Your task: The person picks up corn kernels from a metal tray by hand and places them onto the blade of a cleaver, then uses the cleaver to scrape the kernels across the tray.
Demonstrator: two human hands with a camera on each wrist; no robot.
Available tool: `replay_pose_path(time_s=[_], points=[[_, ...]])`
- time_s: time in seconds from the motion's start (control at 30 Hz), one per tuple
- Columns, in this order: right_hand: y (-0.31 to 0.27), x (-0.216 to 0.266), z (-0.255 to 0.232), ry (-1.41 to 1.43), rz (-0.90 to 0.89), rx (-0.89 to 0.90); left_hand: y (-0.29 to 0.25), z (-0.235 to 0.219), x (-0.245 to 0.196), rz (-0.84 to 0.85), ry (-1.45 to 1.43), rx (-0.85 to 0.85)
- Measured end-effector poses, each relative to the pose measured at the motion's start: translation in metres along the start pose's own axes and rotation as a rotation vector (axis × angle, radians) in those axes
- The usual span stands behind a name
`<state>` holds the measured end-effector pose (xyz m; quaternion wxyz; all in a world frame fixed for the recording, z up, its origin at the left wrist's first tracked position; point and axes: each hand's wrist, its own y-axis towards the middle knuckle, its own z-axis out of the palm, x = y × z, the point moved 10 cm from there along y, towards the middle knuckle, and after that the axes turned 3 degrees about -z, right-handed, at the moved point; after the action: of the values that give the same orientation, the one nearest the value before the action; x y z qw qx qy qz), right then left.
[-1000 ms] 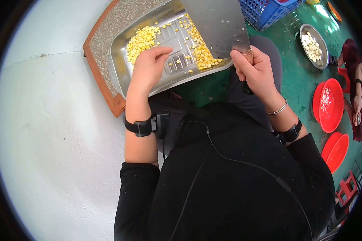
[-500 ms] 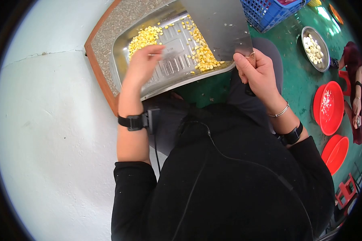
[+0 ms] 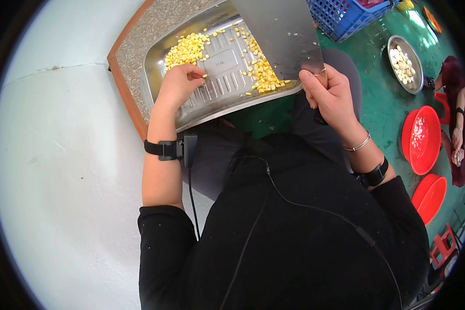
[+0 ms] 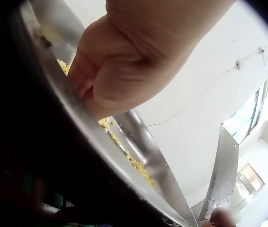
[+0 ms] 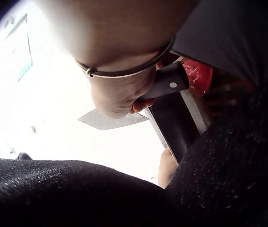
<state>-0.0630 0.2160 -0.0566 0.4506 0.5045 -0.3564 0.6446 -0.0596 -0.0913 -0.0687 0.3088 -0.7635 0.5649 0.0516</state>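
1. Since the picture from a second ago, the left hand [image 3: 180,85] had shifted leftward over the metal tray [image 3: 219,108], and its fingertips had come down from where they were half a second ago; the right hand [image 3: 336,93] had stayed nearly where it was.
2. The left hand was narrow at the tips: thumb and forefinger pinched a single kernel [image 3: 205,76], which lay right at the fingertips, out ahead of the palm.
3. Yellow kernels [image 3: 187,50] were heaped just beyond the left hand, towards the tray's left end. More were spread along its right part, beside the blade, with a few scattered between.
4. The right hand gripped the cleaver [image 3: 284,39] by its handle [image 5: 165,84], fingers curled round it and thumb near the base of the blade. The handle's dark end stuck out past the fingers, towards the body.
5. The broad blade reached away from the grip over the tray's right end, hiding part of it.
6. Under the tray's far side was a speckled board [image 3: 139,39] with a wooden edge. To the right were a blue basket [image 3: 346,18], a metal bowl [image 3: 416,85] of pale pieces [image 3: 402,64] and two red basins [image 3: 423,155].
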Motion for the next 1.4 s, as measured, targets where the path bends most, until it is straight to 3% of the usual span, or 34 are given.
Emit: replay_pose_path(time_s=[0.2,0.4,0.53,0.6,0.73,0.8,0.87,0.93,1.1,1.4], points=[[0.001,0.004,0.003,-0.031,-0.024,-0.009,-0.004,0.0,-0.009,0.061,0.053,-0.096],[-0.001,-0.003,0.0,-0.037,0.005,-0.004,-0.004,0.009,-0.012,0.035,0.057,-0.028],[-0.005,0.009,0.003,-0.108,-0.019,0.004,-0.018,-0.001,-0.026,0.088,0.052,-0.07],[-0.008,0.014,0.007,-0.198,-0.047,0.031,-0.025,0.003,-0.022,0.044,-0.578,0.012],[-0.011,0.027,0.022,-0.301,-0.124,0.094,-0.054,-0.005,-0.06,0.12,-0.853,0.005],[-0.011,0.042,0.033,-0.437,-0.268,0.15,-0.059,-0.013,-0.069,0.172,-0.985,-0.047],[-0.011,0.041,0.038,-0.452,-0.284,0.166,-0.062,-0.014,-0.069,0.213,-1.0,-0.06],[-0.015,0.05,0.04,-0.426,-0.412,0.135,-0.065,-0.015,-0.071,0.254,-1.015,-0.069],[-0.016,0.051,0.042,-0.439,-0.437,0.129,-0.069,-0.015,-0.076,0.297,-1.067,-0.067],[-0.019,0.063,0.045,-0.462,-0.517,0.111,-0.071,-0.005,-0.079,0.229,-1.036,-0.042]])
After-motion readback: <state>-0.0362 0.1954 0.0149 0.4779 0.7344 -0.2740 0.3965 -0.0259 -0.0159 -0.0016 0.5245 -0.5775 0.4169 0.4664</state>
